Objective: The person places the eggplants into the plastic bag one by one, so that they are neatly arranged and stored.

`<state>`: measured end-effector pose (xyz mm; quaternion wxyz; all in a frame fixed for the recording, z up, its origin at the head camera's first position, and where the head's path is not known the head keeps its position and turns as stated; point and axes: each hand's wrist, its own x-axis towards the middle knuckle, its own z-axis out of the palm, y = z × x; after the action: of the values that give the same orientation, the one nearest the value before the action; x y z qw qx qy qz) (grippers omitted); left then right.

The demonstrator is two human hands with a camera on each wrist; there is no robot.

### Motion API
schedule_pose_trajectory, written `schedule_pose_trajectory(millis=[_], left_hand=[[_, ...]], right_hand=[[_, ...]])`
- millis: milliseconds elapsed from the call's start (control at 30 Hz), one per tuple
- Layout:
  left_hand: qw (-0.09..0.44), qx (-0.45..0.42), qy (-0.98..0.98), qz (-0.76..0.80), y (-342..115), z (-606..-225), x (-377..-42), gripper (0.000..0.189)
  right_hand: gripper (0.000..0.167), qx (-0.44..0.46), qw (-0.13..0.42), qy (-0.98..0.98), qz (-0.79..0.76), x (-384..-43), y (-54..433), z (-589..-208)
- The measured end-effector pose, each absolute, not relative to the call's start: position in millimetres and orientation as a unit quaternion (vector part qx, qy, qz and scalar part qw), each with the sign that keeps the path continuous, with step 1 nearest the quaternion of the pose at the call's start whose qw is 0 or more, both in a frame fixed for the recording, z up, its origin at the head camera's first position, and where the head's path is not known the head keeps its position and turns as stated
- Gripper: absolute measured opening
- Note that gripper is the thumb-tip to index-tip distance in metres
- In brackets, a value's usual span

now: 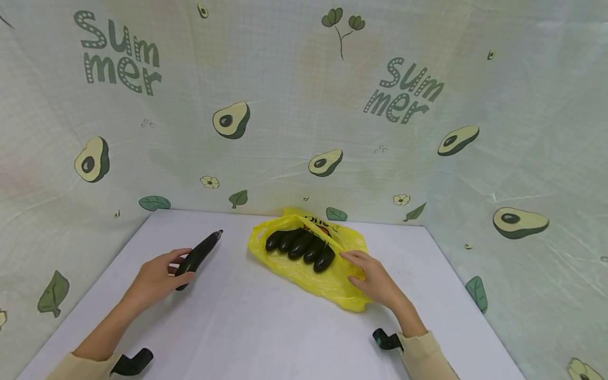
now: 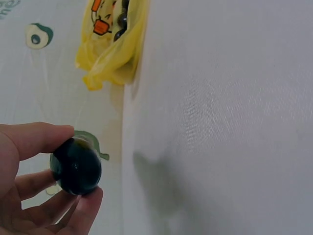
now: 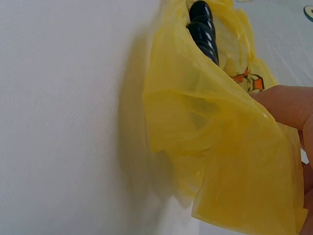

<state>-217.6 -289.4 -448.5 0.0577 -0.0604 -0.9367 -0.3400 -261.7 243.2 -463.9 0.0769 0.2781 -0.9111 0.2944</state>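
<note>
A long, dark, glossy eggplant (image 1: 203,254) is held between the thumb and fingers of my left hand (image 1: 154,278), tilted with its stem end up and to the right. The left wrist view shows its rounded end (image 2: 77,169) facing the camera. A yellow plastic bag (image 1: 339,289) lies with its mouth facing me, and several dark eggplants (image 1: 301,246) sit side by side inside it. At the bag's right side, my right hand (image 1: 377,278) holds the edge between thumb and fingers. In the right wrist view, the film (image 3: 244,166) partly hides those fingers.
The white tabletop (image 1: 247,327) extends in front of the bag and beneath both hands. A pale cloth (image 1: 285,68) printed with avocados and leaves hangs behind and along both sides. Small black devices (image 1: 135,362) are attached at both wrists.
</note>
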Motion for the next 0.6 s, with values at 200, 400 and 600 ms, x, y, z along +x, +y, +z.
schedule_pose_trajectory(millis=[200,400,600], left_hand=[[0.049,-0.068,-0.934,-0.347,-275.7,-446.8,-217.2,0.067],[0.044,-0.079,-0.932,-0.35,-262.1,-444.6,-217.2,0.065],[0.037,-0.08,-0.932,-0.352,-245.7,-442.6,-216.8,0.065]], right_hand=[[0.069,0.276,0.073,-0.912,0.295,-261.0,242.2,-463.1],[0.068,0.275,0.07,-0.912,0.296,-260.7,241.2,-461.8],[0.068,0.272,0.069,-0.914,0.294,-261.1,241.9,-462.0]])
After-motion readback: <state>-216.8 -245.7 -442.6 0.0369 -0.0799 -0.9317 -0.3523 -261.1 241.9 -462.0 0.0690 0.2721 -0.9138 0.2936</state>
